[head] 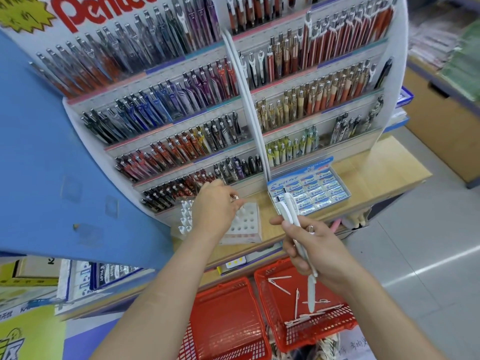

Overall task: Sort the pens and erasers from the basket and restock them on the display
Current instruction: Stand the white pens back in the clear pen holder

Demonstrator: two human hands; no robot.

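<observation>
Pens (296,229) fill the right grip (315,252); left grip (217,207) pinches 1 at the holder (246,224).

Red mesh baskets (226,318), white pens (291,211), blue-and-white eraser box (309,189), white holder block (246,224), blue panel (52,178)

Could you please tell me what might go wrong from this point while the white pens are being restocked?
1. The right hand holds several pens in a loose bundle; one could slip out and miss the basket below.
2. The left hand covers part of the holder, so a pen may miss its hole.
3. The bundle's tips sit near the eraser box and could knock it.
</observation>
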